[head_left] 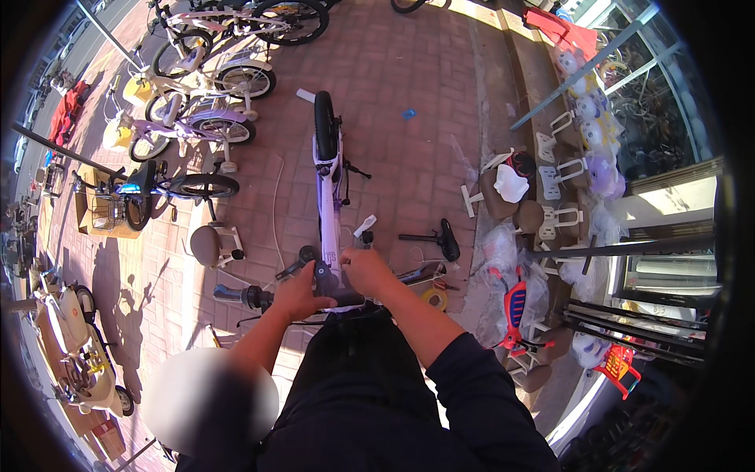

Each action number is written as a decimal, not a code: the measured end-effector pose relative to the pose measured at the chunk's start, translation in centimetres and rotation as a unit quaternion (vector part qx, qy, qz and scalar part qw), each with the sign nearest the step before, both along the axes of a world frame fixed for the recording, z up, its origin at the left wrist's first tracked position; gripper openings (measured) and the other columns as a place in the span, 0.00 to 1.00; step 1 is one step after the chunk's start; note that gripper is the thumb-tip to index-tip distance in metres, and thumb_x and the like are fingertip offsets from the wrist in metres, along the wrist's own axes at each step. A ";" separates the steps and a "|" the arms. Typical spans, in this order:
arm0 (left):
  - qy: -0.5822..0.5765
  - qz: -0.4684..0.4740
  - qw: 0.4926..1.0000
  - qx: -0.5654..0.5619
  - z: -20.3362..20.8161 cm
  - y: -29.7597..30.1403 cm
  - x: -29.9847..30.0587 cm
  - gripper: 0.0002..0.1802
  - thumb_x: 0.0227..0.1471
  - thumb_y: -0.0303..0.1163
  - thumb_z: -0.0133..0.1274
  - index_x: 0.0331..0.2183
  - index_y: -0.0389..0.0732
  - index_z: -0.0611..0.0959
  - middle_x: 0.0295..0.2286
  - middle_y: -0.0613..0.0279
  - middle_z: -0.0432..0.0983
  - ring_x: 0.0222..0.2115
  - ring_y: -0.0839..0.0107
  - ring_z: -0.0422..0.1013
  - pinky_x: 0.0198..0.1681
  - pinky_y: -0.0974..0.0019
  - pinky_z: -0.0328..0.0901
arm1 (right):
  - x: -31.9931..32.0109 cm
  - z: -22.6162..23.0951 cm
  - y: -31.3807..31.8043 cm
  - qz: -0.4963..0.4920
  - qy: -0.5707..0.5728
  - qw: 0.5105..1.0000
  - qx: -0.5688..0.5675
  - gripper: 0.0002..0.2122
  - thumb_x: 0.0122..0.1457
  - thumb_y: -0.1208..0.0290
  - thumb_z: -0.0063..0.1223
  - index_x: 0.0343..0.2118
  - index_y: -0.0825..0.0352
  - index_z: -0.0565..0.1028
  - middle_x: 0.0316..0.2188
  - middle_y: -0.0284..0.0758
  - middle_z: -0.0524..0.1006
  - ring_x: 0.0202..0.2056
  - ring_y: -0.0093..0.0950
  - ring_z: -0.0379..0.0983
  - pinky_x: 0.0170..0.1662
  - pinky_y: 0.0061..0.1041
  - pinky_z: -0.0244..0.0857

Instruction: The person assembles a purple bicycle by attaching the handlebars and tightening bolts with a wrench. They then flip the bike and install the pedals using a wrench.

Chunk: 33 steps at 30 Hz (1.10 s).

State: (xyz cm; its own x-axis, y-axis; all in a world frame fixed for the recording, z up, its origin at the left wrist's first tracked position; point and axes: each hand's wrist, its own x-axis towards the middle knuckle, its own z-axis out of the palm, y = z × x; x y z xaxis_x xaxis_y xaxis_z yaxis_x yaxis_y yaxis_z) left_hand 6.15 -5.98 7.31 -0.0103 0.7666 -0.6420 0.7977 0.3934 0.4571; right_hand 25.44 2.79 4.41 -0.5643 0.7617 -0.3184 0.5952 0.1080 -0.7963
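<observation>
A child's bicycle with a pale purple and white frame [331, 224] stands in front of me, its black-tyred wheel [324, 130] pointing away. Near my body is its black stem [322, 271], with a handlebar grip [230, 293] sticking out to the left. My left hand [296, 296] is closed round the black part by the stem, thumb stretched toward the right. Across the frame, my right hand [365, 272] has its fingers curled together against the right side of the frame's near end. Whatever may be inside those fingers is hidden.
A black saddle on a post [447, 239] and a yellow tape roll [434, 299] lie to the right. Several small bicycles [224, 130] line the left. Brown seats [503, 197] and a red-and-blue ride-on toy [515, 307] crowd the shop step. A brown stool-like seat [206, 245] sits left.
</observation>
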 end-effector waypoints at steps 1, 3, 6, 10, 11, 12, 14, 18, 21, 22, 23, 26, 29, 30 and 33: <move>-0.003 0.001 1.000 0.000 0.0 0.0 0.0 0.64 0.35 0.53 0.73 0.65 0.39 0.56 0.50 0.49 0.77 0.52 0.50 0.72 0.55 0.55 0.66 | 0.0 0.0 0.0 0.001 0.000 1.000 0.002 0.08 0.57 0.72 0.54 0.36 0.67 0.79 0.33 0.49 0.80 0.36 0.46 0.78 0.41 0.38 0.72; -0.008 0.002 1.000 0.000 0.0 0.0 0.1 0.64 0.35 0.53 0.72 0.65 0.39 0.56 0.50 0.49 0.77 0.52 0.49 0.72 0.54 0.55 0.66 | 0.1 -0.9 -0.2 -0.007 -0.014 1.000 0.018 0.07 0.57 0.73 0.53 0.36 0.67 0.79 0.34 0.49 0.80 0.37 0.46 0.78 0.42 0.39 0.72; 0.002 -0.004 1.000 -0.005 0.2 0.3 0.3 0.64 0.35 0.53 0.72 0.65 0.39 0.56 0.50 0.48 0.77 0.51 0.49 0.73 0.54 0.55 0.66 | 0.0 -2.2 0.0 0.012 -0.074 0.995 0.064 0.08 0.55 0.73 0.54 0.37 0.67 0.79 0.35 0.49 0.81 0.38 0.47 0.79 0.42 0.40 0.72; -0.003 -0.002 1.000 0.015 -0.3 -0.2 0.1 0.63 0.35 0.54 0.72 0.65 0.39 0.57 0.49 0.48 0.77 0.51 0.49 0.73 0.54 0.54 0.66 | -0.7 -1.2 1.8 0.180 -0.221 0.958 0.040 0.11 0.52 0.71 0.55 0.38 0.65 0.81 0.36 0.48 0.81 0.40 0.47 0.79 0.43 0.42 0.73; -0.003 -0.003 1.000 0.019 -0.4 -0.2 0.1 0.63 0.35 0.54 0.72 0.65 0.39 0.57 0.49 0.48 0.77 0.51 0.49 0.73 0.54 0.54 0.66 | -0.8 -1.5 2.1 0.191 -0.235 0.952 0.035 0.11 0.52 0.71 0.55 0.38 0.65 0.81 0.36 0.47 0.81 0.40 0.46 0.79 0.43 0.42 0.73; -0.003 -0.005 1.000 0.022 -0.4 -0.2 0.2 0.63 0.35 0.54 0.72 0.65 0.39 0.57 0.50 0.48 0.77 0.51 0.49 0.73 0.54 0.54 0.66 | -1.1 -1.9 2.3 0.202 -0.248 0.947 0.029 0.12 0.51 0.70 0.55 0.38 0.64 0.82 0.37 0.47 0.82 0.41 0.46 0.79 0.43 0.42 0.74; -0.001 -0.005 1.000 0.009 0.1 0.1 0.5 0.63 0.35 0.54 0.71 0.65 0.39 0.57 0.50 0.47 0.77 0.51 0.49 0.73 0.54 0.54 0.66 | -1.3 -2.1 2.5 0.215 -0.263 0.940 0.026 0.12 0.51 0.70 0.55 0.37 0.64 0.83 0.37 0.46 0.82 0.41 0.45 0.80 0.43 0.42 0.74; -0.002 0.000 1.000 -0.001 0.3 0.2 0.4 0.63 0.35 0.54 0.71 0.65 0.39 0.57 0.50 0.48 0.76 0.52 0.49 0.72 0.55 0.54 0.66 | -1.7 -2.4 2.3 0.210 -0.262 0.942 0.018 0.11 0.51 0.69 0.54 0.35 0.64 0.84 0.38 0.46 0.82 0.41 0.45 0.80 0.43 0.41 0.74; 0.003 -0.004 1.000 -0.012 0.9 0.6 0.6 0.63 0.35 0.53 0.71 0.65 0.39 0.56 0.50 0.48 0.76 0.52 0.48 0.72 0.55 0.55 0.65 | -1.4 -3.3 2.2 0.208 -0.253 0.945 0.021 0.11 0.51 0.69 0.54 0.35 0.64 0.84 0.37 0.46 0.82 0.41 0.45 0.80 0.43 0.42 0.74; -0.001 0.000 1.000 -0.013 0.7 0.5 0.5 0.63 0.35 0.53 0.72 0.65 0.39 0.56 0.51 0.47 0.76 0.52 0.48 0.72 0.56 0.55 0.65 | -1.3 -3.4 2.2 0.211 -0.248 0.945 0.027 0.11 0.51 0.69 0.54 0.35 0.64 0.84 0.37 0.46 0.82 0.41 0.45 0.80 0.42 0.42 0.74; -0.005 0.003 1.000 -0.014 0.4 0.5 0.5 0.63 0.35 0.52 0.72 0.65 0.39 0.57 0.51 0.47 0.75 0.52 0.48 0.72 0.56 0.55 0.65 | -1.3 -3.4 2.2 0.212 -0.248 0.945 0.032 0.11 0.51 0.69 0.54 0.35 0.64 0.84 0.37 0.46 0.82 0.41 0.45 0.80 0.42 0.42 0.74; -0.031 0.023 0.999 0.021 -0.4 0.6 0.6 0.60 0.38 0.52 0.70 0.64 0.37 0.58 0.51 0.45 0.75 0.52 0.48 0.72 0.56 0.55 0.65 | -1.2 -3.3 2.3 0.217 -0.256 0.940 0.054 0.10 0.51 0.70 0.53 0.34 0.63 0.83 0.37 0.46 0.82 0.40 0.44 0.80 0.42 0.42 0.74; -0.122 0.119 0.983 0.066 -1.0 1.9 1.2 0.50 0.41 0.45 0.68 0.62 0.37 0.65 0.53 0.44 0.73 0.53 0.49 0.71 0.57 0.57 0.64 | -1.2 -2.9 2.8 0.245 -0.246 0.929 0.132 0.10 0.51 0.69 0.53 0.34 0.63 0.83 0.36 0.45 0.82 0.39 0.44 0.79 0.42 0.42 0.74; -0.161 0.162 0.970 0.080 -1.3 2.4 1.5 0.46 0.42 0.42 0.68 0.60 0.37 0.68 0.54 0.44 0.72 0.54 0.50 0.70 0.58 0.57 0.64 | -0.9 -2.6 2.6 0.261 -0.222 0.921 0.183 0.10 0.51 0.69 0.53 0.33 0.63 0.83 0.35 0.44 0.82 0.39 0.43 0.79 0.42 0.42 0.73; -0.058 0.085 0.983 0.151 -6.0 2.5 2.3 0.22 0.43 0.33 0.59 0.43 0.38 0.84 0.39 0.42 0.79 0.42 0.48 0.75 0.49 0.53 0.70 | -1.1 -2.7 2.7 0.247 -0.183 0.933 0.185 0.09 0.52 0.67 0.55 0.33 0.61 0.84 0.34 0.43 0.82 0.40 0.44 0.79 0.44 0.42 0.73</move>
State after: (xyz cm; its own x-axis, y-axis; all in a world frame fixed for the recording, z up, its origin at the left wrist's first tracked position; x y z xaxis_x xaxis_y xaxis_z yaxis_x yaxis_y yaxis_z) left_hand 8.44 -3.48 1.35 -0.0947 0.9162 -0.3895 0.6678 0.3486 0.6577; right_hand 24.36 5.50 1.76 -0.7810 0.5333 -0.3250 0.6245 0.6693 -0.4025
